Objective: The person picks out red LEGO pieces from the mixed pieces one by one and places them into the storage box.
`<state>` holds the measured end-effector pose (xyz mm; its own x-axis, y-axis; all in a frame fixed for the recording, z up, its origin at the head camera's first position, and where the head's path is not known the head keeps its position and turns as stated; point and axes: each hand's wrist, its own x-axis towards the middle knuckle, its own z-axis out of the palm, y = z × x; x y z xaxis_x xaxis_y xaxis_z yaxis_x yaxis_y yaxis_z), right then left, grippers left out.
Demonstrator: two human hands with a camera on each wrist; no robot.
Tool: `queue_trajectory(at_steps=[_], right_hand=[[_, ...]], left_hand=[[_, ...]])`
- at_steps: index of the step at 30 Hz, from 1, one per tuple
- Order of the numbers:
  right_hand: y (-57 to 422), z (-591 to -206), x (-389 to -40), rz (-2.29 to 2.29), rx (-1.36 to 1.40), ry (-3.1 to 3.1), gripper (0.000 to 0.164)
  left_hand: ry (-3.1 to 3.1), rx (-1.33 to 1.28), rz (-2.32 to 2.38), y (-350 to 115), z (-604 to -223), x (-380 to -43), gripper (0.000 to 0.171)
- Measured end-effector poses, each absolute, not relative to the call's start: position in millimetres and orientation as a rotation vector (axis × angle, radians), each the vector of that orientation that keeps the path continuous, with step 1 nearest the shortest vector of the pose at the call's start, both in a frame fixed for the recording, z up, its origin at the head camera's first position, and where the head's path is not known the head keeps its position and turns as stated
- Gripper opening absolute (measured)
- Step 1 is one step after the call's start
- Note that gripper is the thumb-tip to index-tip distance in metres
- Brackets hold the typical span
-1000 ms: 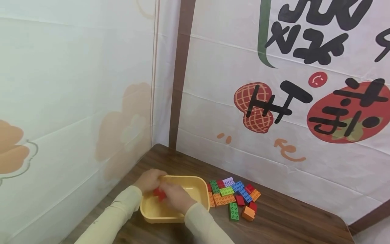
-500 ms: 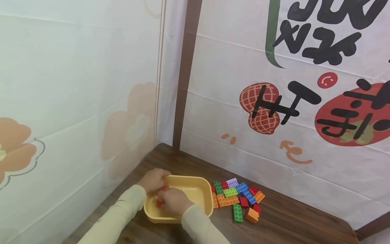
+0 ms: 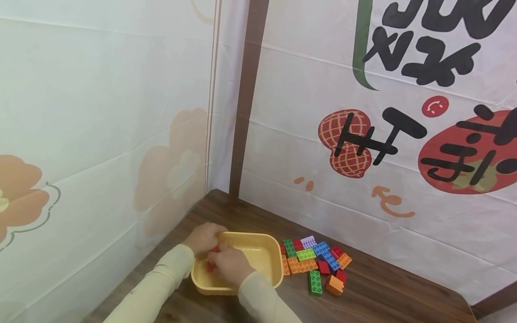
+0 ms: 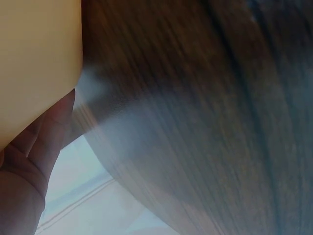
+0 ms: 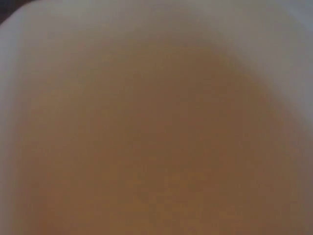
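Note:
A yellow plastic bin (image 3: 269, 252) stands on the wooden table. My left hand (image 3: 203, 238) grips its far left corner; in the left wrist view, fingers (image 4: 51, 125) lie against the bin's outer wall (image 4: 39, 54). My right hand (image 3: 233, 265) reaches inside the left half of the bin, thumb and fingers curled on a red toy building brick (image 3: 210, 267). Most of that brick is hidden behind the right hand. The right wrist view is a tan blur, filled by the bin's wall (image 5: 161, 137) very close up.
Right of the bin lie several studded toy bricks: a green one (image 3: 315, 282), a wide orange one (image 3: 302, 265), a blue one (image 3: 332, 260), a lilac one (image 3: 308, 242) and some red. Printed cloth walls (image 3: 169, 112) border the table (image 3: 383, 282) at left and back.
The head view has swung slightly left, shifting everything rightward. My right hand has turned a little over the red brick, covering more of it. My left hand keeps its grip on the bin.

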<state>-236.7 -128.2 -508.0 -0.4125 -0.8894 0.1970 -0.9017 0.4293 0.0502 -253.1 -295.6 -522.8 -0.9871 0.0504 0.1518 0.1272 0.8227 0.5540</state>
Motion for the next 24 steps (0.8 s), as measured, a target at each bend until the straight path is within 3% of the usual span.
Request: queue_trajectory(at_steps=[24], right_hand=[[-119,-499,-236,0.077,1.471,-2.586,0.008]], left_hand=[[-2.885,-0.177,-0.867,-297,-516,-253,0.037]])
